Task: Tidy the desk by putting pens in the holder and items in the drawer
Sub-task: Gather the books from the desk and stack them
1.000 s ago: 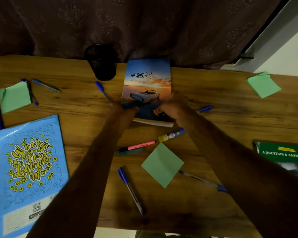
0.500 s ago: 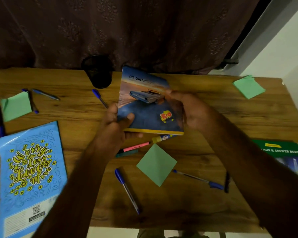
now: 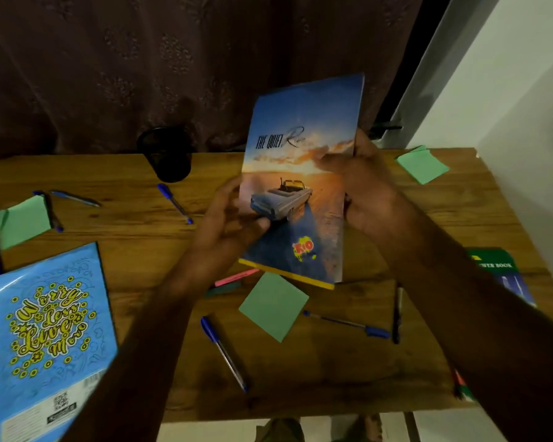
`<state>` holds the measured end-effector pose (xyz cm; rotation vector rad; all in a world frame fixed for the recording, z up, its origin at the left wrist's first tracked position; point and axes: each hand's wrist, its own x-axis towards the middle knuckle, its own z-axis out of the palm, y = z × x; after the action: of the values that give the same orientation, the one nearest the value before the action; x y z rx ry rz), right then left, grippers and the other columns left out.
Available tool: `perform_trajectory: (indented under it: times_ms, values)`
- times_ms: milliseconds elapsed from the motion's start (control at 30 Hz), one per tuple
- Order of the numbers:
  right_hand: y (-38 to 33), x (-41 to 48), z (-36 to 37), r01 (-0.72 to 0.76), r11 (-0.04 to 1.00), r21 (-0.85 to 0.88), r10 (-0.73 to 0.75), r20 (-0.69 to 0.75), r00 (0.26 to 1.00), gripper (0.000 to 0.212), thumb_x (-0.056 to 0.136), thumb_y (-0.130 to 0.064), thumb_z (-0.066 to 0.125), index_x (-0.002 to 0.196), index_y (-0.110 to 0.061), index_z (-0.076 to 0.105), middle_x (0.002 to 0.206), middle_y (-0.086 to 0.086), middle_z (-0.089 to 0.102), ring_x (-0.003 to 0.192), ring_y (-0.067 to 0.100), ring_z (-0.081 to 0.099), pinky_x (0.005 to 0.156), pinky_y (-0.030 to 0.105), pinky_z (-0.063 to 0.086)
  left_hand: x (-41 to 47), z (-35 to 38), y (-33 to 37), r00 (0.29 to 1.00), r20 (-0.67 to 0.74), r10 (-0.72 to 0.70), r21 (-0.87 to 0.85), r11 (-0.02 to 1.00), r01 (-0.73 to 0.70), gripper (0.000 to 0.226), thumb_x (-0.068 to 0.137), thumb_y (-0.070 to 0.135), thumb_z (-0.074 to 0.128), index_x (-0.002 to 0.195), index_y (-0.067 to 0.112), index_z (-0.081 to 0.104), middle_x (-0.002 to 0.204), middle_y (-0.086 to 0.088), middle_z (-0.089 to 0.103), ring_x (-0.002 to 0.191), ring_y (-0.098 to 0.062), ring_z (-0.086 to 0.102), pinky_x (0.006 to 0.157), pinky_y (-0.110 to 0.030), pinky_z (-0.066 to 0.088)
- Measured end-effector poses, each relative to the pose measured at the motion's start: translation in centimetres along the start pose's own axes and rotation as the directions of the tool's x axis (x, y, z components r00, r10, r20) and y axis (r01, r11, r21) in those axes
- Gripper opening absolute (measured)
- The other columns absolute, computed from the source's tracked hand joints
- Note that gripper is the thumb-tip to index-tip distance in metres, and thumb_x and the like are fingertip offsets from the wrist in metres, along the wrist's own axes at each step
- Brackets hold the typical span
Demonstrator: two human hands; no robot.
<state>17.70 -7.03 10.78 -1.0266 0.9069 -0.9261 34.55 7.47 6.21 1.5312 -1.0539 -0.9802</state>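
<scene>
Above mid-table, lifted clear of the wood and tilted upright: sunset-car notebook [image 3: 297, 186], cover toward the camera. Left hand [image 3: 227, 224] grips its left edge, thumb on the cover, fingers curled behind. Right hand [image 3: 364, 193] pinches the right edge the same way. Step in hand, likely: carry it to the drawer, which is not in view. Hold both long edges firm so the soft cover doesn't flop. Room: green sticky note [image 3: 273, 306] and blue pen [image 3: 224, 352] lie beneath. Pen holder [image 3: 168, 154] stands far left. Blue notebook [image 3: 45, 330] overhangs the near edge of the table [image 3: 332, 378]; green book [image 3: 492, 266] at the right edge. Travel high.
</scene>
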Motion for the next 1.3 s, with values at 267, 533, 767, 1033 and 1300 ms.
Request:
perform_trajectory:
  times_ms: [267,533,767,1033,1300]
  values:
    - [-4.7,-3.4,2.9,0.108,0.990,-0.092,-0.101,0.085,0.991,0.023,0.097,-0.025,0.065,0.118,-0.016,0.070,0.108,0.007,0.077,0.098,0.026,0.075,0.079,0.040,0.062,0.0,3.6,8.3,0.975,0.177,0.137,-0.083,0.989,-0.124,0.035,0.092,0.039,0.060,0.124,0.045,0.048,0.120,0.031,0.060,0.114,0.012,0.056,0.098,-0.021,0.050]
    - [-5.6,-4.4,1.5,0.088,0.933,-0.350,-0.032,0.163,0.986,0.032,0.095,-0.026,0.066,0.127,-0.026,0.066,0.122,-0.010,0.068,0.112,0.008,0.065,0.093,0.038,0.055,1.8,3.1,6.9,0.990,-0.137,0.043,-0.523,0.845,-0.109,0.054,0.087,-0.015,0.050,0.137,0.005,0.049,0.126,-0.019,0.065,0.115,-0.036,0.064,0.092,-0.054,0.054]
    - [-4.4,-3.7,-1.6,-0.039,0.933,-0.358,0.027,-0.038,0.999,0.069,0.083,-0.015,0.081,0.143,-0.020,0.045,0.126,-0.005,0.063,0.098,0.016,0.070,0.074,0.033,0.060,1.0,2.8,6.0,0.995,-0.051,-0.080,-0.649,0.760,0.028,0.050,0.083,-0.013,0.056,0.128,0.009,0.058,0.112,-0.011,0.073,0.100,-0.031,0.072,0.073,-0.045,0.060]
    - [-2.8,-3.8,-2.5,-0.020,0.992,-0.124,0.036,0.134,0.990,0.034,0.092,-0.006,0.069,0.126,-0.006,0.065,0.117,0.016,0.074,0.107,0.035,0.072,0.089,0.058,0.058,1.1,2.4,5.3,0.996,0.024,-0.092,-0.630,0.772,0.086,0.053,0.076,-0.005,0.061,0.125,0.013,0.059,0.115,-0.014,0.072,0.103,-0.035,0.070,0.076,-0.048,0.059]
    - [-3.8,-3.7,-1.0,0.003,0.878,-0.479,-0.021,-0.033,0.999,0.088,0.081,-0.028,0.084,0.153,-0.026,0.034,0.145,-0.004,0.051,0.113,0.008,0.056,0.066,0.012,0.046,1.4,2.3,5.8,0.988,-0.157,0.001,-0.401,0.914,-0.065,0.043,0.088,-0.012,0.056,0.112,0.022,0.067,0.111,-0.004,0.075,0.103,-0.022,0.072,0.087,-0.046,0.058]
